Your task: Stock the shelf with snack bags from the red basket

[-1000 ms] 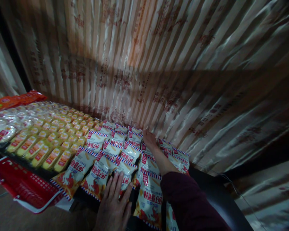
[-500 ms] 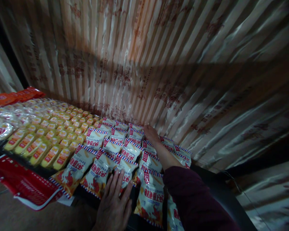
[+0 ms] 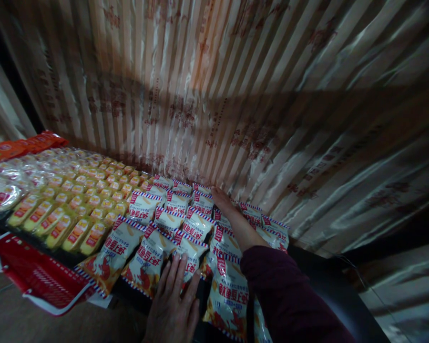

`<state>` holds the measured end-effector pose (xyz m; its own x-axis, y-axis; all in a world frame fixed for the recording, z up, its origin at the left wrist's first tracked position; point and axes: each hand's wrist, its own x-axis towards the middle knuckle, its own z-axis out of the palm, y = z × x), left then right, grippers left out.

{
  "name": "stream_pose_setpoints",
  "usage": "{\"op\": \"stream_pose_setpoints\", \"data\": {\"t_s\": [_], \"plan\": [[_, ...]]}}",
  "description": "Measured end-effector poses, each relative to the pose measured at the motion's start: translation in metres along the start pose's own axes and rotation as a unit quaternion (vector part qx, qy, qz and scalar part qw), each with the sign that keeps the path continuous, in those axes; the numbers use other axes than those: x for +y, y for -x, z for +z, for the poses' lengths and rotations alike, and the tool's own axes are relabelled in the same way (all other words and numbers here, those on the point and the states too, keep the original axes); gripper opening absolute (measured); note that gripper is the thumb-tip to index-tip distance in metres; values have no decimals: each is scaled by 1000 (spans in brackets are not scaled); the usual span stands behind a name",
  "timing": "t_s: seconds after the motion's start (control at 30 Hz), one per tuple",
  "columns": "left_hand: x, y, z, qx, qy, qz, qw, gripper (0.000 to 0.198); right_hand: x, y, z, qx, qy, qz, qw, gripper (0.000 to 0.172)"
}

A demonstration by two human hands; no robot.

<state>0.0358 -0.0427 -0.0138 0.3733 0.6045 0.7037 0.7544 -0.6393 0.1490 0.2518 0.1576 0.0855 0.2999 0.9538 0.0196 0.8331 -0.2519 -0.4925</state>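
Note:
Rows of white snack bags (image 3: 141, 259) with striped edges and red lettering stand leaning on a black shelf. My left hand (image 3: 175, 297) lies against the lower part of a front-row snack bag (image 3: 189, 252), its fingers stretched out and slightly spread. My right hand (image 3: 222, 200) reaches over the bags to the back row, beside a rear snack bag (image 3: 202, 188) and close to the curtain. Its fingertips are mostly hidden, and I cannot tell whether they grip anything. The dark purple right sleeve covers part of the bags beneath it.
Yellow packets (image 3: 76, 233) and clear-wrapped white packets (image 3: 3, 197) fill the shelf to the left, with orange bags (image 3: 25, 145) beyond. A red basket (image 3: 39, 276) with white handles sits below the shelf edge. A striped plastic curtain (image 3: 186, 95) hangs behind.
My right hand has shifted slightly left, nearer the rear snack bag. My left hand stays on the same front bag. The view has moved very slightly.

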Motion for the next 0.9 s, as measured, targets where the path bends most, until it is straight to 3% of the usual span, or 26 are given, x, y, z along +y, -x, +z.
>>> {"op": "stream_pose_setpoints", "data": {"t_s": [0.33, 0.63, 0.73, 0.9], "plan": [[1, 1, -3, -10, 11, -1, 1000, 49, -7, 7, 2, 5, 16, 5, 1000, 42], [2, 2, -6, -25, 16, 2, 1000, 52, -6, 36, -23, 57, 38, 31, 997, 43], [2, 2, -6, -17, 16, 4, 1000, 52, -6, 47, -26, 43, 30, 45, 998, 40], [3, 1, -8, 2, 20, -2, 1000, 50, -7, 58, -15, -31, -12, 73, 997, 38]]}}
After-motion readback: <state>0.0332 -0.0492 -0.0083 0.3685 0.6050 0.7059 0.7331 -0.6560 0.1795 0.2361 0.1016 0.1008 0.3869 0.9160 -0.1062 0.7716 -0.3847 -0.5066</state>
